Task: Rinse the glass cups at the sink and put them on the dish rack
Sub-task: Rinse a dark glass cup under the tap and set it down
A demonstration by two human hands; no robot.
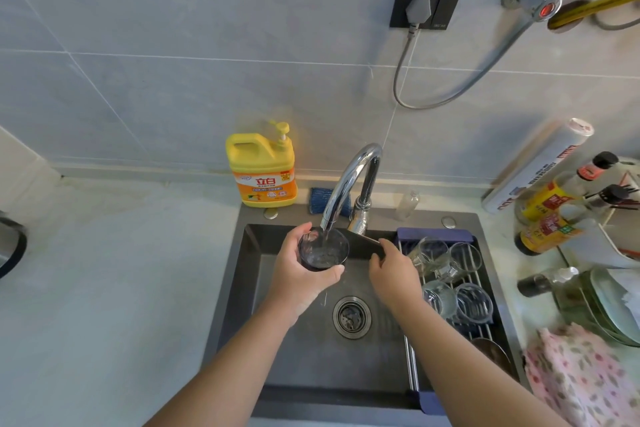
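At the back of the pale surface stands a yellow dish soap bottle, just left of the faucet. Over the sink, the left hand is wrapped round a glass cup, holding it upright with its mouth under the running stream so that water pools inside. The right hand reaches to the faucet's lever and pinches its end, fingertips on top and thumb beneath. To rinse well, I judge it best to keep the flow moderate so it does not splash, swirl the cup, then tip it to drain over the sink, keeping the wet grip low and firm. On the right, the dish rack spans the sink and carries four cups. Bare bars show toward its near end, a sensible spot for this one.
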